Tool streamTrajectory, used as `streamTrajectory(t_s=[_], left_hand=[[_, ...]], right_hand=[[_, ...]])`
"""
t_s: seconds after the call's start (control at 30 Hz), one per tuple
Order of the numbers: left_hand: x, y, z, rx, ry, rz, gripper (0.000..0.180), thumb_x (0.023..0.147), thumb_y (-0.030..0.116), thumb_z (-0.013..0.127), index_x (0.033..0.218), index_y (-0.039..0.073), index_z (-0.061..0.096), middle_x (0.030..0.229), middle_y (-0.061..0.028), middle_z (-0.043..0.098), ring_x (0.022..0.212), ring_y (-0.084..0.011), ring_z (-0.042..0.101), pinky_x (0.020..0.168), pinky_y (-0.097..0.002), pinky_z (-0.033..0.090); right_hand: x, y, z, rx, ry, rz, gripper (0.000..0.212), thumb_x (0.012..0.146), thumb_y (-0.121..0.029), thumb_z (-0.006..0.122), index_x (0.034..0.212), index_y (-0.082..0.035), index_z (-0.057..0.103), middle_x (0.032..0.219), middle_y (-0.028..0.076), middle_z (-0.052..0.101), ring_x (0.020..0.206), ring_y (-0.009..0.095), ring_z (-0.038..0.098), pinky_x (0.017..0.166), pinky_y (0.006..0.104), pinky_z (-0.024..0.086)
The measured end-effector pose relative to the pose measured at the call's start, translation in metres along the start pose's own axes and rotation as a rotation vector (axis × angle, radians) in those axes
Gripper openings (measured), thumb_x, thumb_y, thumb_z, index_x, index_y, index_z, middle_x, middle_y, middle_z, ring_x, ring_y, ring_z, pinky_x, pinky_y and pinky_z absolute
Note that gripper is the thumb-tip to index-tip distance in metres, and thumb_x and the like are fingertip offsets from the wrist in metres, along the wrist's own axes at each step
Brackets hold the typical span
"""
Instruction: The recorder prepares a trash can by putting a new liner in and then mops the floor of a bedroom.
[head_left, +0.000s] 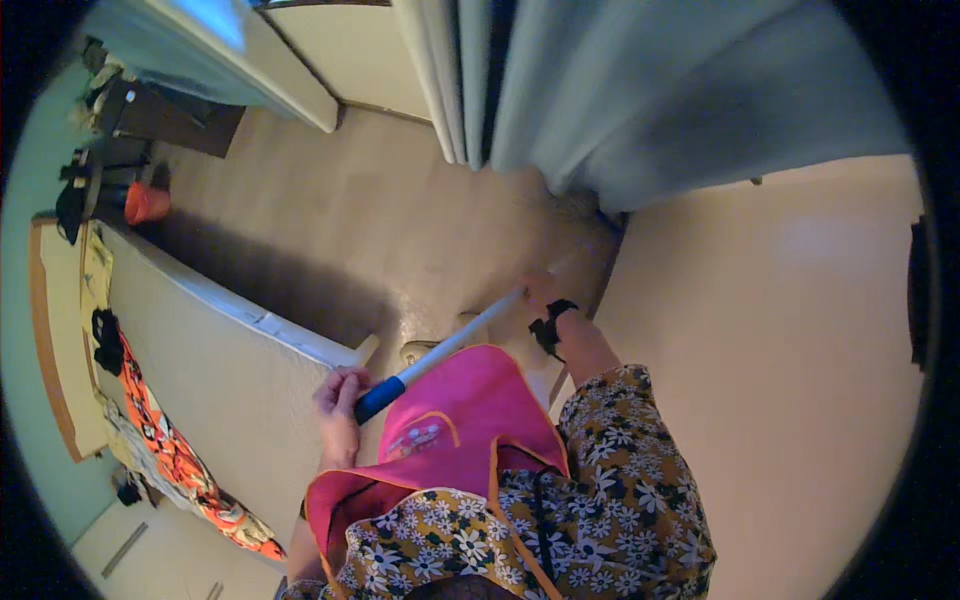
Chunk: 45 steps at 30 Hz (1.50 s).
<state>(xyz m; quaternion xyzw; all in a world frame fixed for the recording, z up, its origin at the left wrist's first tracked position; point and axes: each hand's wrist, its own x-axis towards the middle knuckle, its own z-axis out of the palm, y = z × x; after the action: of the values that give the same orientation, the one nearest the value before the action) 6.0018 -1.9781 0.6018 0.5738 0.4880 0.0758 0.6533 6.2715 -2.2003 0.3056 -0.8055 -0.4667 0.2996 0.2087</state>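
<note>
A white pole (462, 338) with a blue grip (380, 399) slants across in front of me, its grip end to the left and its far end toward the curtain. My left hand (340, 392) is closed with curled fingers at the blue grip's end. Farther along, my right hand (541, 292) wraps round the white shaft; a dark band circles that wrist. What the pole ends in beyond my right hand is too faint to make out. A pink apron (465, 405) with orange trim hangs just beneath the shaft.
A bed with a pale mattress (225, 360) and crumpled orange cloth (165, 435) stands at left. Blue-grey curtains (640, 90) hang at the far side. A large pale flat surface (760, 380) lies right. An orange-red bin (147, 203) sits on the wood floor (340, 190) at far left.
</note>
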Motion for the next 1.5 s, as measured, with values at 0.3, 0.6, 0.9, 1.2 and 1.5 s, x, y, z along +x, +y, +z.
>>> streamTrajectory(t_s=[0.3, 0.6, 0.9, 1.2, 1.5], left_hand=[[0.002, 0.079, 0.026, -0.02, -0.146, 0.344, 0.021, 0.089, 0.015, 0.041, 0.093, -0.002, 0.052, 0.066, -0.0107, 0.06, 0.065, -0.0195, 0.06, 0.067, -0.0304, 0.048], [0.012, 0.125, -0.038, -0.038, -0.315, 0.619, 0.023, 0.089, 0.014, 0.039, 0.092, -0.005, 0.051, 0.048, -0.0054, 0.048, 0.04, -0.0131, 0.049, 0.05, -0.0276, 0.048], [0.0, 0.149, -0.049, 0.193, -0.584, 0.647, 0.024, 0.089, 0.015, 0.039, 0.092, -0.004, 0.054, 0.044, -0.0035, 0.043, 0.039, -0.0128, 0.048, 0.049, -0.0275, 0.047], [-0.007, 0.13, 0.037, 0.28, -0.984, 0.419, 0.021, 0.087, 0.013, 0.044, 0.091, -0.004, 0.056, 0.044, -0.0039, 0.044, 0.038, -0.0135, 0.049, 0.048, -0.0268, 0.047], [-0.033, 0.139, 0.084, 0.286, -1.109, 0.421, 0.02, 0.086, 0.012, 0.045, 0.09, -0.004, 0.056, 0.045, -0.0026, 0.046, 0.039, -0.0111, 0.048, 0.048, -0.0254, 0.047]], right_hand=[[-0.011, -0.003, 0.029, -0.188, 0.706, 0.268, 0.019, 0.064, -0.015, 0.059, 0.082, -0.01, 0.061, 0.085, 0.014, 0.058, 0.089, 0.035, 0.052, 0.079, 0.0415, 0.041], [-0.039, -0.131, 0.056, -0.027, 0.893, 0.446, 0.012, 0.061, -0.014, 0.063, 0.072, -0.01, 0.059, 0.079, 0.012, 0.057, 0.081, 0.03, 0.054, 0.073, 0.041, 0.043], [-0.084, -0.201, 0.156, 0.249, 0.85, 0.796, 0.037, 0.055, -0.015, 0.065, 0.09, -0.011, 0.056, 0.093, 0.009, 0.055, 0.098, 0.03, 0.047, 0.082, 0.044, 0.037], [-0.151, -0.294, 0.206, 0.528, 1.127, 1.119, 0.023, 0.061, -0.018, 0.065, 0.077, -0.005, 0.054, 0.08, 0.015, 0.057, 0.079, 0.033, 0.054, 0.065, 0.0386, 0.043], [-0.153, -0.285, 0.19, 0.651, 1.071, 1.169, 0.031, 0.061, -0.016, 0.065, 0.091, -0.009, 0.061, 0.084, 0.015, 0.06, 0.081, 0.029, 0.058, 0.069, 0.0343, 0.045]])
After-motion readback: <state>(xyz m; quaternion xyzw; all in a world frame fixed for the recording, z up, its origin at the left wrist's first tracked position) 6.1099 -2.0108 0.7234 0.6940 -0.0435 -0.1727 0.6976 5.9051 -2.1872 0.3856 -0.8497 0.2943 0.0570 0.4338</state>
